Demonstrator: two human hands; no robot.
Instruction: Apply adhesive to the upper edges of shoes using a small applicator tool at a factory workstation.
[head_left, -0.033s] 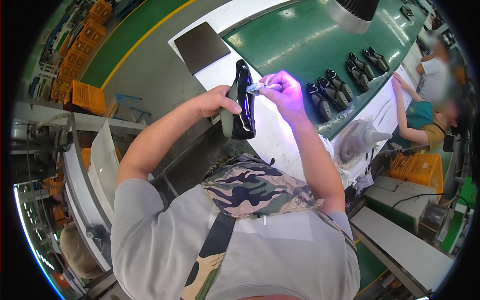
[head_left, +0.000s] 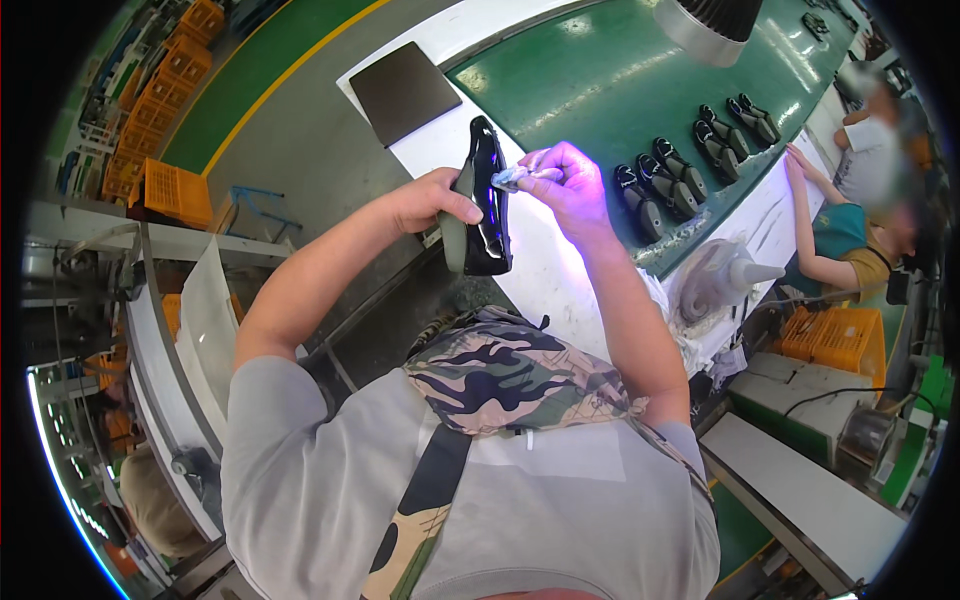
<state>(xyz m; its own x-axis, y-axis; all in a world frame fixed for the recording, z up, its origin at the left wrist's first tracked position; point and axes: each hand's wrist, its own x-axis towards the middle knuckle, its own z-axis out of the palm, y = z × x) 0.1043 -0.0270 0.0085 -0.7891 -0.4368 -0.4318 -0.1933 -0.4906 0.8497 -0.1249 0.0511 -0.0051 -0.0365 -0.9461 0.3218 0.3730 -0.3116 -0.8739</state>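
My left hand (head_left: 440,203) grips a glossy black shoe (head_left: 490,225) with a grey sole (head_left: 455,237), the thumb over its side. The shoe is held up above the near edge of the white bench border. In my right hand (head_left: 570,190) is a small wad of pale cloth (head_left: 511,178), pinched between the fingers. The wad is at the shoe's right edge and seems to touch it. Violet light falls on my right hand and on the bench below it.
Several black shoes (head_left: 670,180) stand on the green belt (head_left: 600,100), under a lamp (head_left: 705,30). A dark square board (head_left: 403,93) lies on the white border. A clear bottle with a nozzle (head_left: 715,280) stands at right. Beyond it, a person's arms (head_left: 815,260) rest on the bench.
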